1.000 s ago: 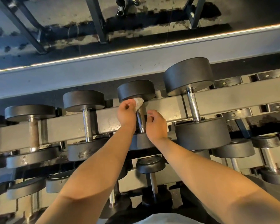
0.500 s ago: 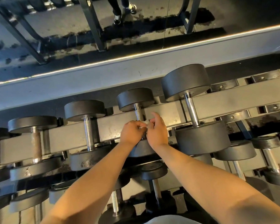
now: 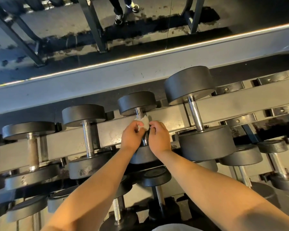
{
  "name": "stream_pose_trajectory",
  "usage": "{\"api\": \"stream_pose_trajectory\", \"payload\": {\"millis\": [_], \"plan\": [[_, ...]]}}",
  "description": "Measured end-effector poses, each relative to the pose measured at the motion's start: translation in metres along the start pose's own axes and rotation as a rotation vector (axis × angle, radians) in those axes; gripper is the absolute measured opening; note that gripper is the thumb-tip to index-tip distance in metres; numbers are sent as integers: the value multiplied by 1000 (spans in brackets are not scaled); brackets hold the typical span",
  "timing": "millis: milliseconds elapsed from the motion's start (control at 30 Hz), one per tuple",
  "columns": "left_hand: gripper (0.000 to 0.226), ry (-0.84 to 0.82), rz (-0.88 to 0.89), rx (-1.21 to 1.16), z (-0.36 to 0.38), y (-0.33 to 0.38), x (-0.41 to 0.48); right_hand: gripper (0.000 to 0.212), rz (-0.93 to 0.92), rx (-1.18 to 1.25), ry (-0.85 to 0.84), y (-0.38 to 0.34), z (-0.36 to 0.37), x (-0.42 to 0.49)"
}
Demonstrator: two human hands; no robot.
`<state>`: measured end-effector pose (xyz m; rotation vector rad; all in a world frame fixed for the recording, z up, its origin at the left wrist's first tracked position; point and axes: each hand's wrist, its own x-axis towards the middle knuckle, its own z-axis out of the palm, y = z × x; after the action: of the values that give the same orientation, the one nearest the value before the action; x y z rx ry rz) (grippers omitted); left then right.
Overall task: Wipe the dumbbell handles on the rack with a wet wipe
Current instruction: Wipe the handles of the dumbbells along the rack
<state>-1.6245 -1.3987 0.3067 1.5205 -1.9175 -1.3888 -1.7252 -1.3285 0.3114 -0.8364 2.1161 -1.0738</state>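
Note:
A black dumbbell [image 3: 137,102] lies across the top rail of the rack [image 3: 170,117], its knurled steel handle [image 3: 139,115] running toward me. A crumpled white wet wipe [image 3: 144,123] is wrapped on the handle's upper half. My left hand [image 3: 132,137] pinches the wipe from the left. My right hand [image 3: 158,137] curls in from the right with its fingertips at the wipe and handle. The lower part of the handle is hidden between my hands.
Several more dumbbells sit on the top rail: a larger one [image 3: 188,84] to the right and a smaller one [image 3: 83,114] to the left. A lower tier holds others [image 3: 157,177]. A mirror behind reflects a person's feet [image 3: 118,19].
Both hands and the wipe slid down the handle toward me, then came back up a little. The wipe now shows above my fingers again.

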Motion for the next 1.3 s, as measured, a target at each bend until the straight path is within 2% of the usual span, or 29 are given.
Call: {"api": "stream_pose_trajectory", "payload": {"millis": [133,233,367,433,533,633,733,833,1000,1100,1200,1300], "plan": [[12,-109,-171,-30,-3,-8,-4,26,-6,49,4,3,1,0],[10,-85,-230,-123,-4,-7,-18,25,9,92,-42,2,-1,-2],[12,18,-49,-312,-11,1,-55,26,-67,219,-170,-6,-16,-16],[15,43,44,-348,-14,9,-80,28,-125,271,-178,-10,-29,-32],[18,80,113,-306,-10,18,-122,27,-221,214,-160,-4,-49,-66],[29,68,98,-249,0,22,-156,28,-228,224,-212,3,-73,-99],[29,35,66,-207,18,25,-186,29,-161,241,-306,11,-94,-124],[30,52,8,-262,41,21,-217,29,-89,233,-279,29,-109,-149],[36,106,-192,-495,76,8,-266,33,60,297,-372,64,-121,-183],[27,136,-334,-690,94,-2,-293,41,131,297,-409,79,-125,-204],[49,137,-441,-718,106,-16,-314,44,214,280,-444,95,-124,-223],[53,211,-464,-763,110,-30,-325,46,267,277,-451,107,-122,-236]]}}
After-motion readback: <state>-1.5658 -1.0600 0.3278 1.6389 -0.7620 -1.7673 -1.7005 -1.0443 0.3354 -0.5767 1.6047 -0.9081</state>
